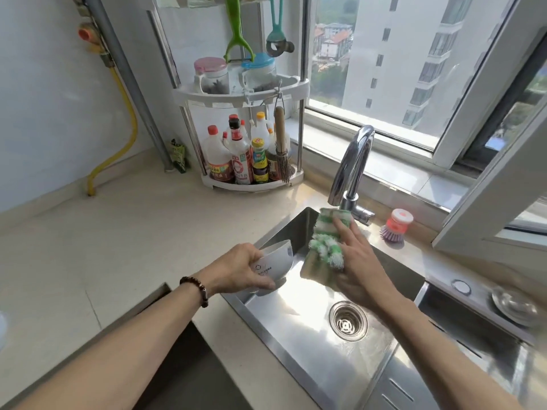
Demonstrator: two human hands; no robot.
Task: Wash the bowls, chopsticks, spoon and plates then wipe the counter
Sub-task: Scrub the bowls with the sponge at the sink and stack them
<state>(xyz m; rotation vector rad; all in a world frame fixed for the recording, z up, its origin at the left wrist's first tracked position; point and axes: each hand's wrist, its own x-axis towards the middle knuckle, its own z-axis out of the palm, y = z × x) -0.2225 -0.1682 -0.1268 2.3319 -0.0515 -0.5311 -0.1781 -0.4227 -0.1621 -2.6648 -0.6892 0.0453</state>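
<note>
White and smooth, the bowl (273, 263) sits tipped on its side in the left hand (247, 269), over the near-left corner of the steel sink (310, 365). The fingers curl under its foot and the thumb lies along its side. The right hand (359, 269) is just beside it, over the sink, with its fingers closed on a green and white cloth (325, 245) that hangs below the tap (352, 164). No water can be seen running. The bowl looks hard and light, but it would likely break if dropped, and it will get slippery once wet. A good hold seems to be rim and foot together. The cloth is soft and floppy and should bend into the bowl easily. Past the right hand, a purple brush (395, 227) stands on the table (118, 238).
</note>
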